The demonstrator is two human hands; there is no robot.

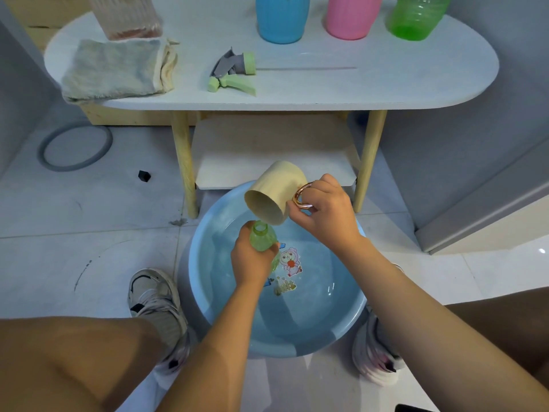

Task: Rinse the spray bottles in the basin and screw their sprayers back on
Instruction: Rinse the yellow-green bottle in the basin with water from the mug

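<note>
Pale glossy floor tiles under me, one shoe either side of a round blue plastic basin (341, 322) holding water. Over it, my left hand (252, 263) grips a clear green bottle (263, 237), body mostly hidden. My right hand (325, 209) pinches the cream cup (274, 193) by its ring handle, tipped onto the neck. At 12 o'clock, oval white table (416, 81): one green sprayer (234, 72), one folded towel (118, 68), three bottles cut off above.
</note>
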